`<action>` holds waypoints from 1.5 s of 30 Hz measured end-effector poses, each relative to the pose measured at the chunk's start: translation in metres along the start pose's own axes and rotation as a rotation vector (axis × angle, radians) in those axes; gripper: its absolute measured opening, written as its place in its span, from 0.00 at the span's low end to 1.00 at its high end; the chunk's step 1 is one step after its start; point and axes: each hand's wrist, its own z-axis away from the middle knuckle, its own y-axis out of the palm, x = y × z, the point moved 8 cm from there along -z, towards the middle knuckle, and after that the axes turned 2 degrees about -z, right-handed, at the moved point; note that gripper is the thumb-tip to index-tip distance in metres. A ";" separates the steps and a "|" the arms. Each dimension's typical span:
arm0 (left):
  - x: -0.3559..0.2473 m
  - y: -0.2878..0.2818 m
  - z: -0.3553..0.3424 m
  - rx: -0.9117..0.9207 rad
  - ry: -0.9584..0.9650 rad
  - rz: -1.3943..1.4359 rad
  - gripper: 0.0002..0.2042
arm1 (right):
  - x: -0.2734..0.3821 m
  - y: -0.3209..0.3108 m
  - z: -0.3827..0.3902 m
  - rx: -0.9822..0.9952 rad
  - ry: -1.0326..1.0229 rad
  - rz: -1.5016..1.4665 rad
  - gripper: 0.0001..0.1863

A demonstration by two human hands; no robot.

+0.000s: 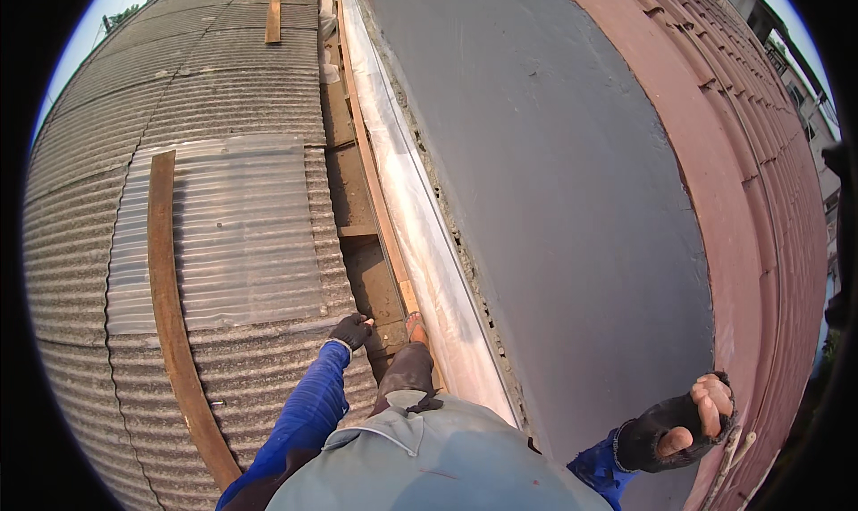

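My left hand [353, 330], in a dark fingerless glove with a blue sleeve behind it, hangs over the edge of the corrugated roof [268, 364] beside the narrow gutter gap. Its fingers are curled in, and nothing shows in them. My right hand [684, 426], gloved the same way, is raised at the lower right in front of the grey wall [554, 198]. Its fingers are bent, the thumb stands apart from them, and no object shows between. Pale thin sticks [735, 457] lie just beyond that hand, seemingly apart from it.
One foot [416, 328] stands on a wooden strip [375, 180] along the gap. White sheeting [407, 189] runs between strip and wall. A long brown plank [165, 261] crosses a translucent roof panel [246, 234]. Red tiles [751, 145] slope away at right.
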 end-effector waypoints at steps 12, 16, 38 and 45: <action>0.049 -0.147 -0.098 -0.123 -0.130 0.244 0.24 | -0.110 0.350 -0.075 0.218 0.330 -0.012 0.07; 0.175 -0.116 -0.061 -0.127 -0.508 0.304 0.20 | -0.114 0.346 -0.056 0.175 0.212 0.146 0.10; 0.087 -0.380 -0.331 -0.321 -0.376 0.508 0.21 | -0.184 0.687 -0.085 0.311 0.245 0.194 0.08; 0.126 -0.314 -0.381 0.027 -0.485 0.320 0.12 | -0.184 0.700 -0.091 0.226 0.230 0.345 0.16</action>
